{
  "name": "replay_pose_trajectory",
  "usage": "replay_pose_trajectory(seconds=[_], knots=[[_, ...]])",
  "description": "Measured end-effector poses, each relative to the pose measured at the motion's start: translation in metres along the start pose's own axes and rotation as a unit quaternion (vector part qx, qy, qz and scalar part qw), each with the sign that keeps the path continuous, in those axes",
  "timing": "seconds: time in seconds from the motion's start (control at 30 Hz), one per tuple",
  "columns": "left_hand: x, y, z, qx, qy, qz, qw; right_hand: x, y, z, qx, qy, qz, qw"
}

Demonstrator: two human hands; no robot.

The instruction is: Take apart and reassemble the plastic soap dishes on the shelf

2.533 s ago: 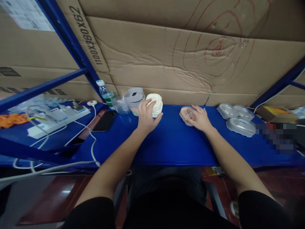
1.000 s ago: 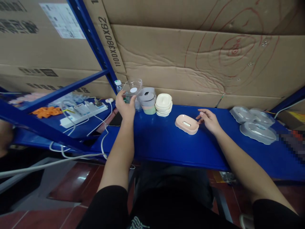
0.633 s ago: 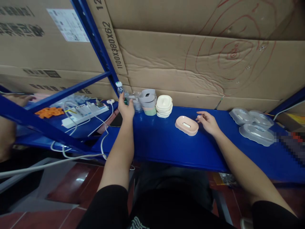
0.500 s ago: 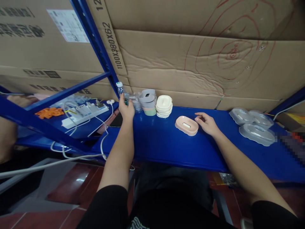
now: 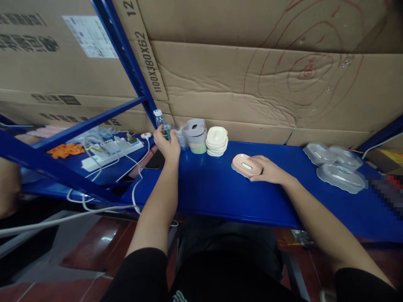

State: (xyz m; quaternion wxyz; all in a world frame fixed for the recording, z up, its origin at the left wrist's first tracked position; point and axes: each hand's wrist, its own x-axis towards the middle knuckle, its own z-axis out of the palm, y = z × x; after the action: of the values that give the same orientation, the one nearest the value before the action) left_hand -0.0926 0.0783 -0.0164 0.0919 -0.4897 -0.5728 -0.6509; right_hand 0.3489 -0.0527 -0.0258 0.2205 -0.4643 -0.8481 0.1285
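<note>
On the blue shelf my right hand lies closed over the right edge of a pink soap dish. My left hand reaches to the back left. Its fingers curl round a stack of clear plastic trays, and the thumb sits beside a small water bottle. To the right of the clear trays stand a grey stack of dishes and a cream stack of dishes.
Several clear blister trays lie at the right end. A power strip, white cables, a black phone and an orange item fill the left shelf. Cardboard boxes form the back wall. Another person's arm shows at far left.
My left hand lifted a clear tray, then lowered it back behind the bottle and stays on it. My right hand moved left from beside the pink soap dish onto its edge.
</note>
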Motion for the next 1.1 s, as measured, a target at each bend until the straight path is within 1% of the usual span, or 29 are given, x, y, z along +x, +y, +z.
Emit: replay_pose_trajectory(seconds=[0.03, 0.07, 0.13, 0.17, 0.2, 0.23, 0.27, 0.3, 0.33, 0.37, 0.4, 0.43, 0.5, 0.6, 0.77, 0.83, 0.93, 1.03, 1.1], knots=[[-0.006, 0.011, -0.001, -0.005, -0.002, 0.029, 1.000, 0.000, 0.000, 0.001, -0.001, -0.006, -0.003, 1.000], [-0.013, 0.024, -0.002, -0.015, -0.020, 0.060, 0.998, 0.001, 0.000, 0.002, 0.000, -0.008, -0.005, 1.000], [-0.032, 0.051, -0.002, -0.045, -0.080, 0.130, 0.987, 0.001, -0.001, 0.003, 0.006, -0.002, -0.010, 1.000], [-0.043, 0.065, -0.002, -0.065, -0.125, 0.170, 0.975, 0.001, -0.002, 0.003, 0.012, 0.006, -0.011, 1.000], [-0.054, 0.078, -0.001, -0.087, -0.185, 0.218, 0.954, 0.001, -0.003, 0.003, 0.020, 0.015, -0.013, 1.000], [-0.065, 0.090, -0.001, -0.107, -0.250, 0.264, 0.925, 0.001, -0.005, 0.003, 0.031, 0.023, -0.015, 0.999], [-0.077, 0.100, 0.000, -0.124, -0.320, 0.308, 0.887, 0.001, -0.006, 0.003, 0.044, 0.030, -0.019, 0.998], [-0.087, 0.107, 0.001, -0.137, -0.378, 0.339, 0.851, 0.001, -0.008, 0.003, 0.059, 0.036, -0.024, 0.997], [-0.097, 0.113, 0.002, -0.147, -0.420, 0.359, 0.820, 0.001, -0.010, 0.003, 0.074, 0.041, -0.029, 0.996], [-0.105, 0.116, 0.004, -0.153, -0.447, 0.371, 0.799, 0.001, -0.012, 0.004, 0.090, 0.046, -0.033, 0.994], [-0.112, 0.118, 0.005, -0.155, -0.467, 0.380, 0.783, 0.001, -0.014, 0.005, 0.105, 0.051, -0.036, 0.992], [-0.118, 0.118, 0.006, -0.154, -0.482, 0.381, 0.774, 0.001, -0.015, 0.006, 0.119, 0.057, -0.038, 0.991], [-0.123, 0.117, 0.007, -0.146, -0.504, 0.373, 0.766, 0.002, -0.016, 0.008, 0.144, 0.068, -0.037, 0.986], [-0.124, 0.117, 0.005, -0.135, -0.517, 0.360, 0.765, 0.003, -0.016, 0.011, 0.184, 0.087, -0.031, 0.979], [-0.120, 0.121, 0.002, -0.135, -0.495, 0.396, 0.762, 0.007, -0.015, 0.012, 0.248, 0.137, -0.017, 0.959], [-0.118, 0.121, 0.001, -0.145, -0.481, 0.398, 0.768, 0.009, -0.015, 0.012, 0.261, 0.173, -0.003, 0.950], [-0.115, 0.121, 0.001, -0.159, -0.461, 0.384, 0.784, 0.011, -0.015, 0.012, 0.287, 0.225, 0.027, 0.931], [-0.112, 0.121, 0.001, -0.171, -0.441, 0.371, 0.799, 0.010, -0.015, 0.012, 0.310, 0.259, 0.044, 0.914], [-0.111, 0.121, 0.002, -0.189, -0.425, 0.349, 0.814, 0.009, -0.016, 0.012, 0.312, 0.282, 0.048, 0.906]])
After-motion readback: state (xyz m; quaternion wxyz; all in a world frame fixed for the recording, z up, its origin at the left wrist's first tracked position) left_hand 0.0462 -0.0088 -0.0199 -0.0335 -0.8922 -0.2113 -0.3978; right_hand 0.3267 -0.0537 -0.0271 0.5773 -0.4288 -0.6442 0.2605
